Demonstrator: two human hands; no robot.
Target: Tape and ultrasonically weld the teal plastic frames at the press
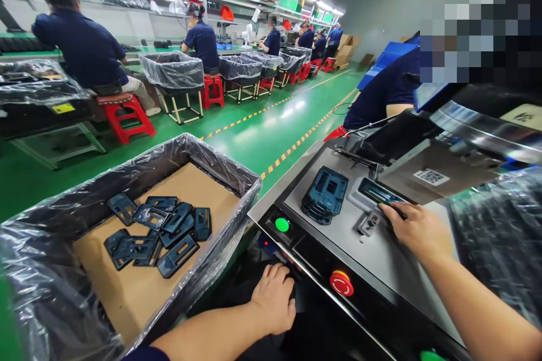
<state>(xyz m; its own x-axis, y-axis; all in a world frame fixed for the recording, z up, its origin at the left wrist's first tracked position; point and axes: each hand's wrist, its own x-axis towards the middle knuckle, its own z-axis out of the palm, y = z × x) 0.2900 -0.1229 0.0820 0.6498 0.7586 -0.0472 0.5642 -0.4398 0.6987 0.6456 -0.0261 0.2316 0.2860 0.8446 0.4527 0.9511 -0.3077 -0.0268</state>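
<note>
Grey fixture sits right of the stacked dark plates; your right hand is at its right side, your left hand lies loosely curled nearer. I can't tell either grip. Use light fingertips, clear of the recess.

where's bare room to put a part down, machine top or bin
On the metal top, bare surface shows between the stack of dark parts and the red button. In the lined bin, bare cardboard borders the heap of parts on its near and far sides. It's crowded around the right hand, beside the grey fixture and small metal block.
</note>
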